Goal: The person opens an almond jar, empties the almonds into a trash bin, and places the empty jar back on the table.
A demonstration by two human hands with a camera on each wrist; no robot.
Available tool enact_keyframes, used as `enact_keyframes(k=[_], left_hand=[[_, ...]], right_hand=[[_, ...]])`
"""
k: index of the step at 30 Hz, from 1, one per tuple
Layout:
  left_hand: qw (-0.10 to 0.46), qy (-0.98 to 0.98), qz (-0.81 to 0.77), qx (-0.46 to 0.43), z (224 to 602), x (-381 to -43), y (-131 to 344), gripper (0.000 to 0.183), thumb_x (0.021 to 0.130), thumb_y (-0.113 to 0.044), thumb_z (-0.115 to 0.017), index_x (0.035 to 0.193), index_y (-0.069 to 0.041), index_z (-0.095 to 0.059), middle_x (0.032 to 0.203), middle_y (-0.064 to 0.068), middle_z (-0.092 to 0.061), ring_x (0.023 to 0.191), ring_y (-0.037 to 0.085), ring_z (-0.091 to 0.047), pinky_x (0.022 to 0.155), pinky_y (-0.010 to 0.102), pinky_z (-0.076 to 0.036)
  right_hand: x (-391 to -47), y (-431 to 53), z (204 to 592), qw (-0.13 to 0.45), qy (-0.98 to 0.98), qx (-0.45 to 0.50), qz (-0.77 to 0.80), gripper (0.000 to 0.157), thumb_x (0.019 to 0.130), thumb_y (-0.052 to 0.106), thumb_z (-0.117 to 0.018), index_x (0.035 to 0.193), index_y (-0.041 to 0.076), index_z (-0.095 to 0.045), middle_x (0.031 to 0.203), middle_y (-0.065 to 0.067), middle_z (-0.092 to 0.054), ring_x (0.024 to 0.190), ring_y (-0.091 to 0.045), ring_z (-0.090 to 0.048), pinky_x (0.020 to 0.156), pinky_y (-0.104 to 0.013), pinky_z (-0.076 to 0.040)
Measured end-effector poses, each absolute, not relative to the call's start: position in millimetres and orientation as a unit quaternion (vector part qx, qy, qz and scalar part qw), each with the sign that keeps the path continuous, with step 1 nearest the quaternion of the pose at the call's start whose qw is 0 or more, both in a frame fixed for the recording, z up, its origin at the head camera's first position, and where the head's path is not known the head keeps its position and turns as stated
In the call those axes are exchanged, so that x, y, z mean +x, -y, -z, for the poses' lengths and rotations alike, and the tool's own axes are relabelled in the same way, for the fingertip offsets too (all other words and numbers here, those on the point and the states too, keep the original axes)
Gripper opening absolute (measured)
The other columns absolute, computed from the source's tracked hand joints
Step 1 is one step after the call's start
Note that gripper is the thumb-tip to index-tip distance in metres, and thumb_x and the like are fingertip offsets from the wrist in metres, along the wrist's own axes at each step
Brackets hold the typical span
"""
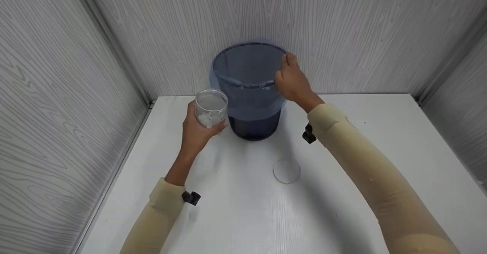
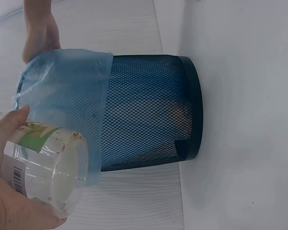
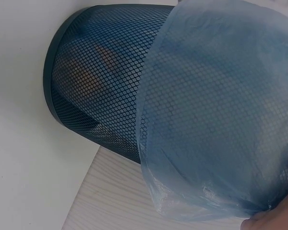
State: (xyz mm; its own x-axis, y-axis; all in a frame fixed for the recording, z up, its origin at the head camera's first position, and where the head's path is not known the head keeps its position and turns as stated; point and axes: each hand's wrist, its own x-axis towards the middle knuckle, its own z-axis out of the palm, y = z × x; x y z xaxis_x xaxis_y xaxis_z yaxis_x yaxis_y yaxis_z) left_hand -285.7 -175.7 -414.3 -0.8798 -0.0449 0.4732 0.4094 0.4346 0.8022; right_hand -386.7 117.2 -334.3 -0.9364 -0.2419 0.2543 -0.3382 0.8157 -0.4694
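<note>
My left hand (image 1: pixel 197 132) grips a clear jar (image 1: pixel 211 102), its fingers and thumb wrapped round the sides, just left of the bin. In the left wrist view the jar (image 2: pixel 69 167) shows a green label, a barcode and reddish specks near its base. A dark mesh waste bin (image 1: pixel 254 128) stands upright against the back wall. Over its rim folds a blue plastic bag (image 1: pixel 249 103), which covers the upper mesh. My right hand (image 1: pixel 292 79) holds the bin's rim and bag at the right side; its fingertips are partly hidden.
A round clear lid (image 1: pixel 287 171) lies flat on the white table (image 1: pixel 236 208), in front of the bin and to its right. Wood-grain panels (image 1: pixel 171 25) enclose the table at the back and both sides. Something orange shows faintly through the bin's mesh (image 3: pixel 105 72).
</note>
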Motion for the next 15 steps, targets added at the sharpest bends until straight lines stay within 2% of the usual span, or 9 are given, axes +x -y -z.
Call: enact_keyframes(k=[7, 15], left_hand=[[0.203, 0.813, 0.534, -0.115, 421.7, -281.7, 169.3, 0.092, 0.066, -0.037, -0.085, 0.14, -0.026, -0.032, 0.131, -0.005, -0.049, 0.119, 0.014, -0.047, 0.098, 0.042, -0.038], [0.185, 0.82, 0.53, -0.107, 426.3, -274.7, 169.2, 0.094, 0.065, -0.042, -0.084, 0.141, -0.027, -0.031, 0.132, -0.006, -0.048, 0.12, 0.013, -0.046, 0.098, 0.042, -0.038]], right_hand=[[-386.3, -120.9, 333.9, 0.094, 0.948, 0.152, -0.263, 0.062, 0.098, 0.032, -0.013, 0.148, -0.003, -0.003, 0.156, -0.015, 0.004, 0.142, -0.021, 0.004, 0.115, -0.036, -0.01], [-386.9, -118.7, 333.8, 0.097, 0.948, 0.159, -0.259, 0.061, 0.098, 0.031, -0.013, 0.148, -0.003, -0.003, 0.156, -0.014, 0.004, 0.142, -0.02, 0.004, 0.115, -0.034, -0.007]])
